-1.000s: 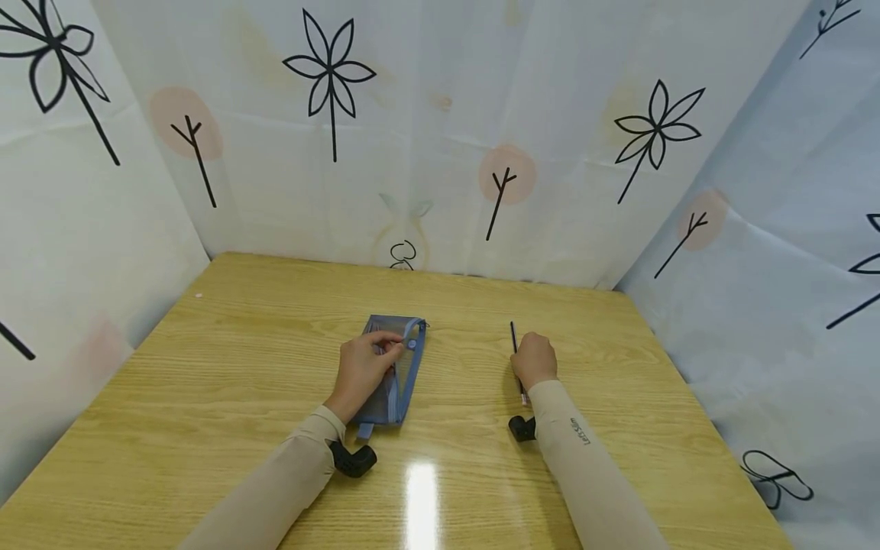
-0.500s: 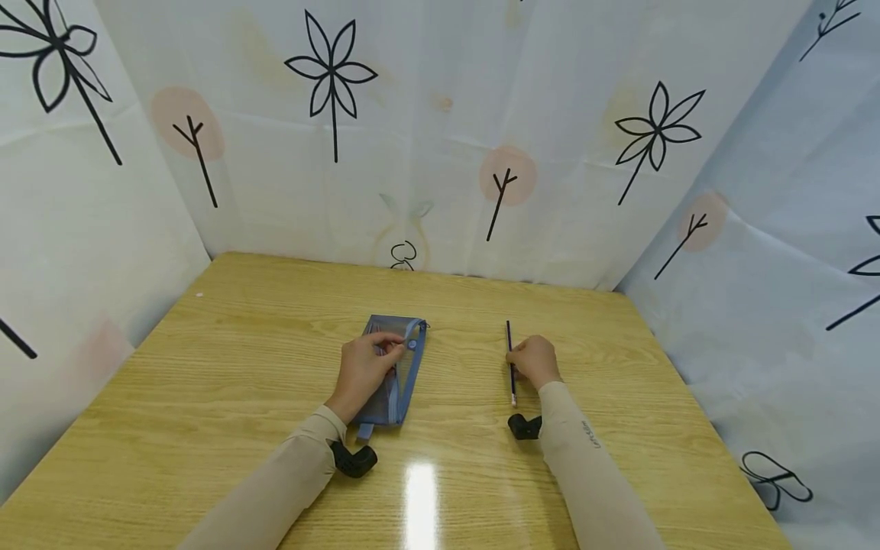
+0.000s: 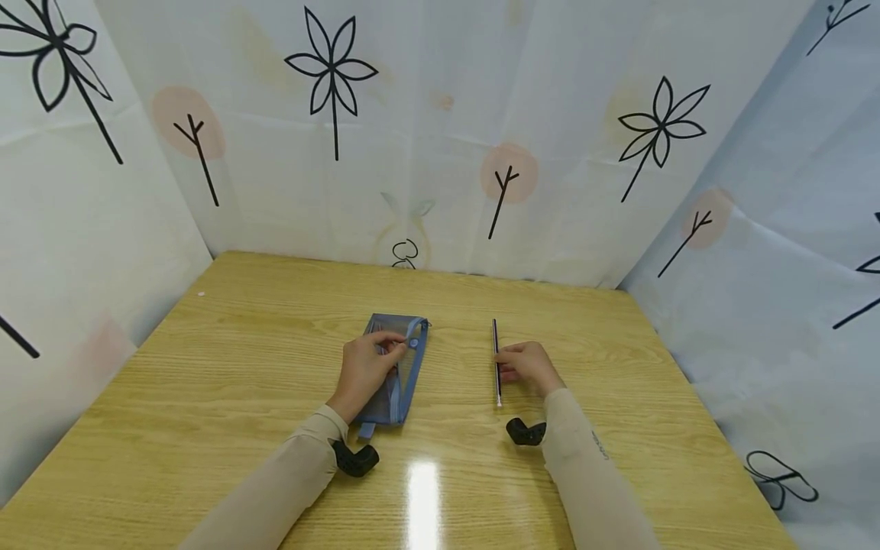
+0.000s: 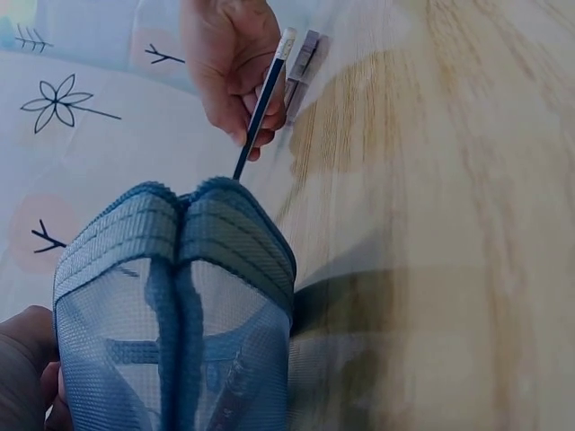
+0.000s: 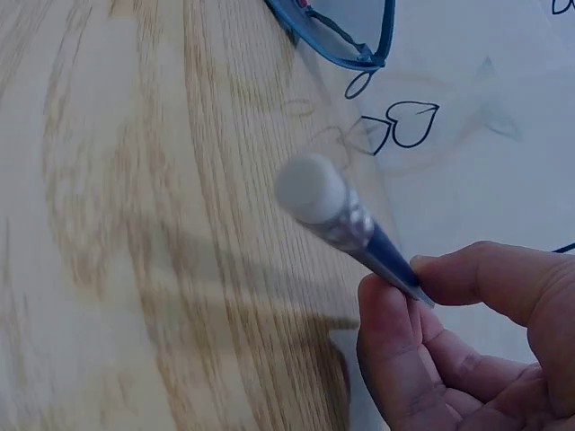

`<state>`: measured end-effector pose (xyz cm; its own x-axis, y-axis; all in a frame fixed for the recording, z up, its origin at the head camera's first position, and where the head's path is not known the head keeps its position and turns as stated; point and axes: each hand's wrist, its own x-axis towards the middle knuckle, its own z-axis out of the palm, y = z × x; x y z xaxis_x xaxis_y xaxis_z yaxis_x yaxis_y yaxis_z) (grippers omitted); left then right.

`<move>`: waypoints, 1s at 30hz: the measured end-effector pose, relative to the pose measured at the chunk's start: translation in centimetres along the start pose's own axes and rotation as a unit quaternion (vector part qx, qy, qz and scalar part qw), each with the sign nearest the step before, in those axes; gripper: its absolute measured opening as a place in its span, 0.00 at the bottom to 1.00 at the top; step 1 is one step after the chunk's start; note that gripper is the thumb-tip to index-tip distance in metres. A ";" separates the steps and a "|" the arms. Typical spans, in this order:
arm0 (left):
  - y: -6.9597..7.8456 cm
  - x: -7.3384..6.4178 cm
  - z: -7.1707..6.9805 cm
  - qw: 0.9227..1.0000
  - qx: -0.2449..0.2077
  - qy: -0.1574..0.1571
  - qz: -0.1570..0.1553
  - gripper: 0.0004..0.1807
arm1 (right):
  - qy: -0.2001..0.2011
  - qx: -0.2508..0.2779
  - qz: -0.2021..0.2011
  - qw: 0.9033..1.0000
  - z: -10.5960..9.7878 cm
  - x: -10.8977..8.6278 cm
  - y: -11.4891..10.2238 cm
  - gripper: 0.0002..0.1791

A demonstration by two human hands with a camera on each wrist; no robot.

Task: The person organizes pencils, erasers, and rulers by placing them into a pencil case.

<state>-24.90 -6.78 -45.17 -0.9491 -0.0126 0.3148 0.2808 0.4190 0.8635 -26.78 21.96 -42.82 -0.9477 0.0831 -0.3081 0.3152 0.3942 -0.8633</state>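
A blue mesh zip pencil case lies left of the table's middle, its zip side facing right and partly unzipped. My left hand rests over it and pinches the top edge of its opening between thumb and fingers. Through the mesh in the left wrist view a slim item shows dimly inside. To the right, my right hand pinches a dark blue pencil near its middle. The white eraser points back toward me. A gap separates pencil and case in the head view.
The wooden table is enclosed by white cloth walls with plant drawings. Black wrist-worn pieces hang under both sleeves. A tiny pale speck lies near the table's far left corner.
My right hand has carried the pencil leftward, toward the pencil case, and turned so that its thumb and fingers show more. My left hand and the case stay where they were.
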 end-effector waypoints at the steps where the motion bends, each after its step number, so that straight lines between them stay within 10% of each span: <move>1: 0.0 0.0 0.0 1.000 0.000 0.000 0.000 0.06 | 0.000 0.001 0.001 1.000 0.1 -0.1 -0.1 0.21; 30: 0.0 0.0 0.0 1.000 0.001 0.000 0.000 0.07 | -0.094 0.210 0.002 0.973 2.3 -0.7 0.9 0.24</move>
<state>-24.91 -6.79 -45.12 -0.9490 -0.0132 0.3151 0.2805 0.4215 0.8623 -25.73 20.18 -44.33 -0.9327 -0.1005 -0.3464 0.3497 -0.0169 -0.9367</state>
